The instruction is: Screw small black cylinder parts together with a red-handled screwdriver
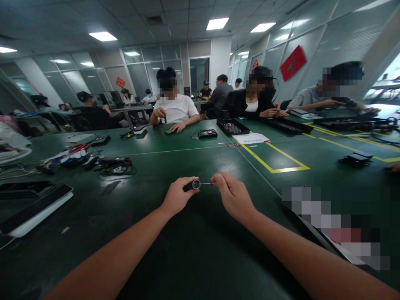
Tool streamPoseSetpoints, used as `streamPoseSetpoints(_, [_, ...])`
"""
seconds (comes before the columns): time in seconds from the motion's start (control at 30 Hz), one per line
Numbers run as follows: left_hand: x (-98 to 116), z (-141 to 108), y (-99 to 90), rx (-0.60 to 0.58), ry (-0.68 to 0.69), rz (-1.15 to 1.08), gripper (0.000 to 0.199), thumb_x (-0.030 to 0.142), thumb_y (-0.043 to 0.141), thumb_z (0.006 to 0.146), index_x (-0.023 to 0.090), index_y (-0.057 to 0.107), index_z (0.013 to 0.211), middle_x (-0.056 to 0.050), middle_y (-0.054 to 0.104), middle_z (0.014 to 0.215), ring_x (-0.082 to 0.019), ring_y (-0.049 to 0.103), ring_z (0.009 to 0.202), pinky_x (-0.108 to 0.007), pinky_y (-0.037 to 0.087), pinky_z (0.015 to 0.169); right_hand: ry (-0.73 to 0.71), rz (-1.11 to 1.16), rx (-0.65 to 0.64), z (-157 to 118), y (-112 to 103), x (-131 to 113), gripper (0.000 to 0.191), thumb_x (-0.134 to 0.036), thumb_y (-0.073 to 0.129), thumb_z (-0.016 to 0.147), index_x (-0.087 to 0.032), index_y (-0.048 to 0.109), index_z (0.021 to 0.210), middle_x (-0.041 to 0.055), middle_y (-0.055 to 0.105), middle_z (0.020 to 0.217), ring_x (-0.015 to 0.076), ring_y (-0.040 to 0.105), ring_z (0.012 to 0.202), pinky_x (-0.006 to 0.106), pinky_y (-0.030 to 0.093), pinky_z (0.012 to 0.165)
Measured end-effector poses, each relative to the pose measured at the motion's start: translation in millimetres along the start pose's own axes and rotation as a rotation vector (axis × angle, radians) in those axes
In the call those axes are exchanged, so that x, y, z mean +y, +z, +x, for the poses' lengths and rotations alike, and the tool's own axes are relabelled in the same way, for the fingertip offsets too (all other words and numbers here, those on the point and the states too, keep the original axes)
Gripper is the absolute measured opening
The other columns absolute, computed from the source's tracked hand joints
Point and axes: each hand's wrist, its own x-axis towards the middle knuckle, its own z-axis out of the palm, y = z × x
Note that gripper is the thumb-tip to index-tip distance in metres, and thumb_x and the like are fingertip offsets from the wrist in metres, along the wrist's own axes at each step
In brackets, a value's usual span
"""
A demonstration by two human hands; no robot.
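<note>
Black cylinder [192, 184], held up mid-scene above the table, its round end turned toward me; the green table [175, 266] itself stretches from under my forearms to the far side; across it a co-worker in a white shirt [187, 109] sits facing me; yellow tape [289, 170] marks out a long shape on the right, its narrow end toward me; a long black-and-white box [37, 210] lies slanted at the near left; a shallow black tray [239, 133] of small parts sits far and a little right of centre, a white sheet [256, 138] just beside its near right corner; a tangle of dark cables [115, 166] lies to the left; a flat black block [207, 133] rests just left of the tray; my left hand [179, 196] has its fingers wrapped about the cylinder; my right hand [235, 196] pinches the red end of a thin screwdriver [206, 183] between thumb and fingers; its bright shaft reaches the cylinder's right edge; I cannot tell whether its tip sits in anything.
</note>
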Motion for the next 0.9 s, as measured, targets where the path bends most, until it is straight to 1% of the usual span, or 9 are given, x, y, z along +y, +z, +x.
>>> streamPoseSetpoints(0.17, [-2,0,0.6,0.01,0.0,-0.005,0.041,0.016,0.076,0.082,0.03,0.069,0.12,-0.002,0.069,0.119,-0.023,0.061,0.114,-0.043,0.044,0.106,0.043,0.037,0.047,-2,2,-1,0.021,-0.033,0.042,0.098,-0.022,0.055,0.11,0.0022,0.069,0.081,0.0204,0.064,0.069,0.033,0.043,0.064])
streamPoseSetpoints(0.27, [0,0,0.2,0.016,0.003,-0.006,0.041,0.015,0.076,0.081,0.028,0.069,0.119,-0.002,0.069,0.118,-0.023,0.062,0.114,-0.042,0.044,0.105,0.035,0.072,0.092,-1,3,1,0.014,-0.033,0.048,0.095,-0.022,0.056,0.1,0.0041,0.068,0.086,0.0217,0.065,0.079,0.034,0.046,0.072])
streamPoseSetpoints(0.33, [1,0,-0.2,0.02,0.017,-0.002,0.041,0.014,0.076,0.081,0.027,0.069,0.119,-0.003,0.07,0.117,-0.023,0.062,0.112,-0.042,0.045,0.103,0.062,0.136,0.109,2,4,3,0.016,-0.037,0.051,0.094,-0.022,0.058,0.095,0.0045,0.069,0.086,0.0218,0.065,0.081,0.035,0.046,0.075])
streamPoseSetpoints(0.4, [3,0,-0.5,0.027,0.069,0.02,0.041,0.015,0.077,0.081,0.027,0.068,0.119,-0.003,0.07,0.118,-0.022,0.062,0.112,-0.042,0.046,0.103,0.145,0.248,0.139,6,6,7,0.023,-0.043,0.051,0.094,-0.022,0.06,0.094,0.0038,0.068,0.082,0.0214,0.064,0.078,0.036,0.047,0.075])
streamPoseSetpoints(0.5, [5,-1,-0.8,0.035,0.175,0.123,0.037,0.019,0.075,0.084,0.029,0.068,0.119,-0.002,0.07,0.119,-0.022,0.061,0.113,-0.047,0.038,0.11,0.361,0.49,0.233,12,10,16,0.03,-0.049,0.048,0.093,-0.022,0.06,0.085,0.0013,0.061,0.07,0.0196,0.059,0.066,0.035,0.047,0.066])
streamPoseSetpoints(0.57, [5,0,-0.8,0.045,0.187,0.178,0.036,0.021,0.075,0.085,0.03,0.067,0.119,-0.001,0.07,0.118,-0.023,0.061,0.113,-0.051,0.032,0.113,0.483,0.674,0.256,15,12,23,0.031,-0.05,0.05,0.091,-0.024,0.056,0.077,-0.001,0.056,0.064,0.018,0.054,0.058,0.035,0.047,0.063])
streamPoseSetpoints(0.6, [6,0,-0.8,0.054,0.172,0.188,0.035,0.021,0.075,0.085,0.03,0.067,0.119,-0.001,0.07,0.118,-0.023,0.062,0.113,-0.052,0.032,0.113,0.497,0.686,0.286,16,13,26,0.03,-0.05,0.051,0.09,-0.024,0.056,0.077,-0.0012,0.056,0.064,0.0179,0.053,0.058,0.034,0.047,0.062])
streamPoseSetpoints(0.77, [5,1,-1.9,0.065,0.14,0.166,0.038,0.023,0.078,0.083,0.026,0.067,0.119,-0.003,0.071,0.117,-0.024,0.063,0.109,-0.048,0.04,0.103,0.379,0.491,0.307,13,13,27,0.028,-0.049,0.05,0.093,-0.024,0.06,0.086,0.0006,0.063,0.073,0.0187,0.058,0.068,0.033,0.046,0.066])
streamPoseSetpoints(0.9, [3,0,-2.5,0.056,0.131,0.163,0.038,0.025,0.077,0.084,0.028,0.067,0.121,-0.003,0.07,0.118,-0.024,0.062,0.111,-0.05,0.037,0.107,0.302,0.424,0.266,10,12,19,0.03,-0.049,0.047,0.096,-0.022,0.058,0.091,0.0014,0.065,0.077,0.0183,0.06,0.071,0.034,0.047,0.07])
